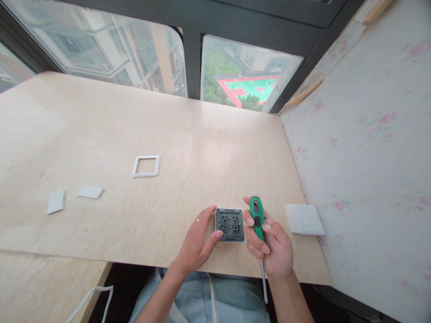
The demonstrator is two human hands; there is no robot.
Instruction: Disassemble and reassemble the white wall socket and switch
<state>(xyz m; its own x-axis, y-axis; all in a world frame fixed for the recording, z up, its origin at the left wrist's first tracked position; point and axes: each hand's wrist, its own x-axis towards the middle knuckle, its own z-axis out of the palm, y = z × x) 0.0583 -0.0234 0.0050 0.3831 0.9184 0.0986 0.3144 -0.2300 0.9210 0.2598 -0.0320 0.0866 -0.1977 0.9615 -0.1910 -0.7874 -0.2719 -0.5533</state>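
Observation:
A grey switch module (pixel 230 225) with two switch mechanisms lies near the front edge of the stone counter. Around its left side is my left hand (pixel 198 242), thumb on the near left corner and fingers at the far left one. Just right of the module, my right hand (pixel 271 244) holds a screwdriver by its green handle (pixel 257 217); the metal shaft points down toward my lap. Farther left lie a white rectangular frame (pixel 136 167) and two white cover plates, one (pixel 90 192) flat and another (pixel 55 202) beside it.
A white socket panel (pixel 306 219) rests by the flowered wall (pixel 363 157) at the right. Dark window frames (pixel 193 67) stand along the counter's (pixel 202 130) far edge. A white cable (pixel 90 294) hangs at the lower left.

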